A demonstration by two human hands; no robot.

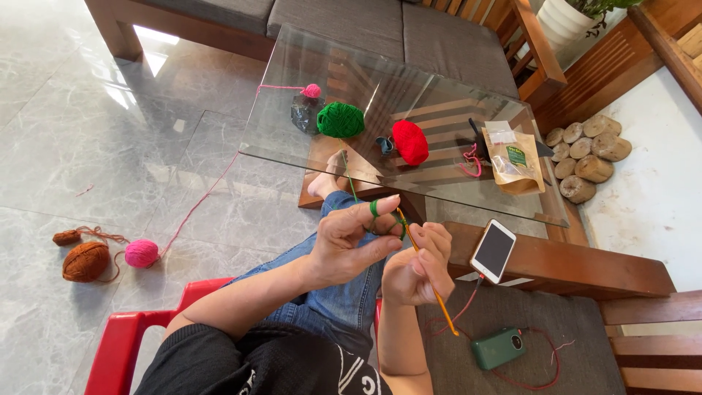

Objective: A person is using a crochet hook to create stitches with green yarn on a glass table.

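My left hand (pixel 351 241) is raised in front of me with green yarn (pixel 374 208) looped over its index finger, and it pinches a small bit of green work. That strand runs up to a green yarn ball (pixel 340 119) on the glass table (pixel 292 88). My right hand (pixel 418 267) grips an orange crochet hook (pixel 439 300), whose tip meets the green work between the two hands.
On the glass table also lie a red yarn ball (pixel 409 141), a small pink ball (pixel 312 91) and a brown pouch (pixel 515 161). A phone (pixel 493 250) and a green power bank (pixel 499 347) sit at my right. Pink (pixel 141 253) and brown (pixel 85 262) balls lie on the floor.
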